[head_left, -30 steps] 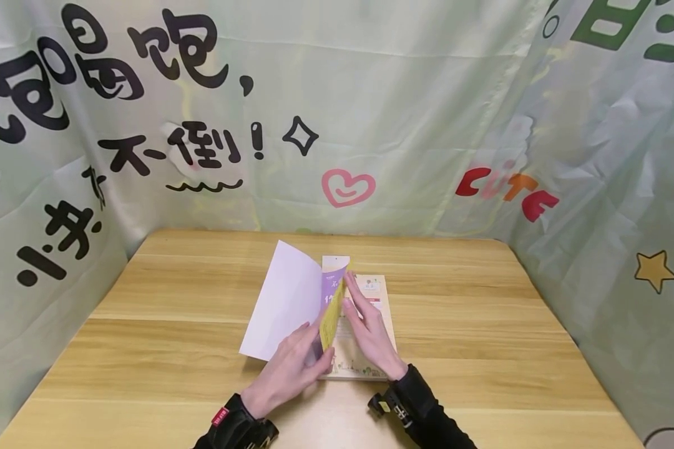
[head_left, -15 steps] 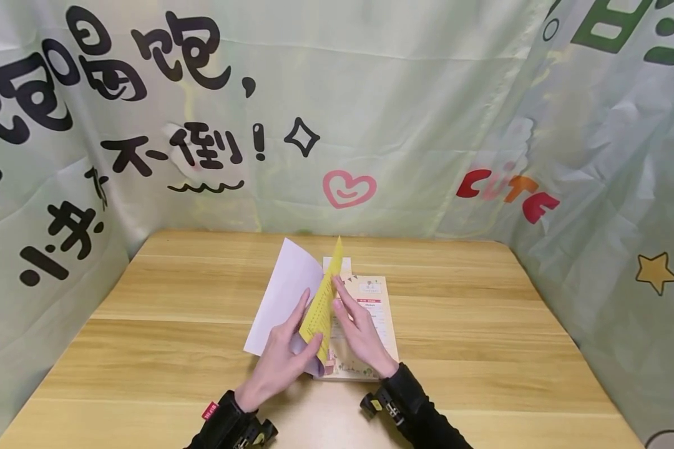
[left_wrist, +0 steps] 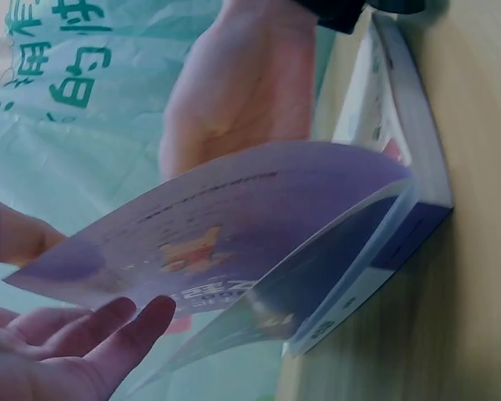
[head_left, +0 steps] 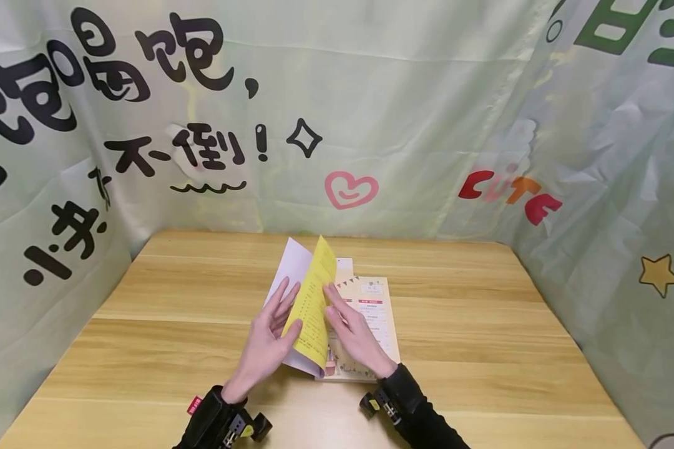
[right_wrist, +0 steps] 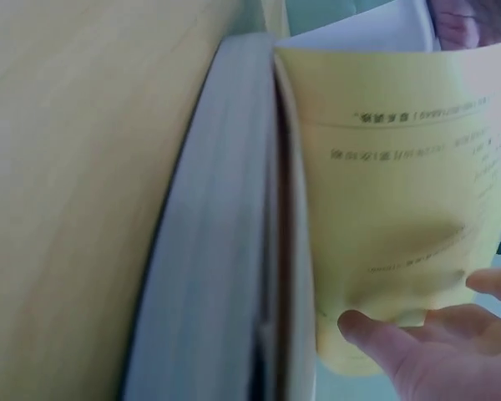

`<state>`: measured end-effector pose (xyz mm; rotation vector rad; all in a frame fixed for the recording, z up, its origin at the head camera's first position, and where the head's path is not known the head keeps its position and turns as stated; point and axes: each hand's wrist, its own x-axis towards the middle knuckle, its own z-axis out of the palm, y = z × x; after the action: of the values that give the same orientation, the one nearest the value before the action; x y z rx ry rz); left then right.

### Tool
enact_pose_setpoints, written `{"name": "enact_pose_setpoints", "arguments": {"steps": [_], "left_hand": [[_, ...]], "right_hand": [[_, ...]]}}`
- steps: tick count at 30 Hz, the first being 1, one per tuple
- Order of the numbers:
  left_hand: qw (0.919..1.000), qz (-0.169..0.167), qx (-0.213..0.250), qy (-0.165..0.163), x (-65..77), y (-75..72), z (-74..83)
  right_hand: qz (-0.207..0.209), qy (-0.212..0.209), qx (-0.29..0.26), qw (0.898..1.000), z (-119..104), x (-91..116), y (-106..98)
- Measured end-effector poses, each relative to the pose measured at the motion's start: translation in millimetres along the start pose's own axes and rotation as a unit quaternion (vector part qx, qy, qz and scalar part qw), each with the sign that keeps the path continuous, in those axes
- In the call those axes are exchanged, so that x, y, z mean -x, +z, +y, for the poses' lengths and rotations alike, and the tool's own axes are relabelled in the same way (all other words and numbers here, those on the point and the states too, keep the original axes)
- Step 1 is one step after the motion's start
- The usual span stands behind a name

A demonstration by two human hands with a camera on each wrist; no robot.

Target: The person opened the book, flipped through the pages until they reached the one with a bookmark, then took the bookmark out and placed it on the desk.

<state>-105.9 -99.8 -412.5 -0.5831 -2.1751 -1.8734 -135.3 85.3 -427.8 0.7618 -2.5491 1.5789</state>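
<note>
A thick book (head_left: 377, 324) lies on the table with its white-backed cover (head_left: 293, 265) raised to the left. A yellow printed page (head_left: 313, 305) stands up, curving leftward; its purple reverse (left_wrist: 259, 200) faces the left wrist camera. My left hand (head_left: 261, 349) pinches this page's left edge, thumb on the yellow side and fingers on the purple side, between page and cover. My right hand (head_left: 356, 337) is on the other side, its fingers extended towards the page's yellow face. In the right wrist view, my right fingers (right_wrist: 376, 338) lie close against it.
Wooden table (head_left: 483, 324) surrounds the book. A pale cloth (head_left: 427, 112) with printed characters, a pink heart and a star hangs behind and at the sides. Both wrists carry black straps with small cameras.
The yellow page has swung up and over to the left, showing more of its face. My left hand has moved left with it. My right hand has shifted slightly left.
</note>
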Motion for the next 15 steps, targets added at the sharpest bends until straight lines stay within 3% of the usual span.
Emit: {"name": "enact_pose_setpoints", "arguments": {"steps": [6, 15], "left_hand": [[0.9991, 0.022, -0.02, -0.032, -3.4, -9.8, -1.8], [0.9949, 0.043, -0.089, -0.019, -7.9, -23.0, -14.5]], "right_hand": [[-0.03, -0.004, 0.02, 0.999, 22.6, 3.3, 3.3], [-0.101, 0.006, 0.041, 0.994, 28.5, 8.7, -2.5]]}}
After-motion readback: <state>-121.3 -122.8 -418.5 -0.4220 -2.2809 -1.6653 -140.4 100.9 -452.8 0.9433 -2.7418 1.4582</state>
